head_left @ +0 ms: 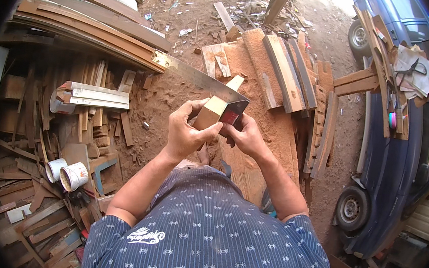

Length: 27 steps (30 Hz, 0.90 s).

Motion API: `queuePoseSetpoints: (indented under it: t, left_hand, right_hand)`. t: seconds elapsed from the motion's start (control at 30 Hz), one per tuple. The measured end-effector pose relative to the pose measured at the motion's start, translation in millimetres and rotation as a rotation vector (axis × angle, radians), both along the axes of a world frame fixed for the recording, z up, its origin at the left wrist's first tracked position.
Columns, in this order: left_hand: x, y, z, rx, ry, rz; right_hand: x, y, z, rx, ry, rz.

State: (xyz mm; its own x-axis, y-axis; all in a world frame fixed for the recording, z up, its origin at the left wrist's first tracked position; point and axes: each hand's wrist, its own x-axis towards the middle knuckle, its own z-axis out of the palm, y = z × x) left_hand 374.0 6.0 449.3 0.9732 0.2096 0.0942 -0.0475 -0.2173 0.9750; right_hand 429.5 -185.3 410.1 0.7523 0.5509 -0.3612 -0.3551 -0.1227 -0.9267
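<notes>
Your left hand point(181, 133) pinches the wooden block point(209, 115) — out in front of your shirt point(211, 221) — and your right hand point(247, 138) clasps the metal-bladed tool point(194, 77) by its dark end point(235, 109), right up against that block!

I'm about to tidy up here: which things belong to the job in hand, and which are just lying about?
Job in hand:
wood block (left hand)
long-bladed tool (right hand)

Lying about, apparently:
stacked planks
white buckets
</notes>
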Motion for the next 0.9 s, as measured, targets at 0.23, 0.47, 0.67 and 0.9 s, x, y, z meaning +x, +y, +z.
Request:
queuePoseSetpoints:
  t: [0.23,0.47,0.67,0.9]
  left_hand:
    - [-5.0,1.6,2.2,0.244,0.042,0.026]
    - [-44.7,21.3,-1.6,0.293,0.096,0.026]
    - [-52.5,29.7,19.4,0.264,0.158,-0.013]
    - [-47.6,34.8,19.3,0.288,0.137,0.002]
  right_hand:
    - [-4.2,9.9,-7.0,0.019,-0.025,-0.012]
    - [-21.6,6.7,-59.5,0.022,0.038,-0.211]
    - [-8.8,-11.4,-139.1,-0.091,0.113,-0.234]
    - [16.4,15.3,-139.2,-0.153,0.081,-0.109]
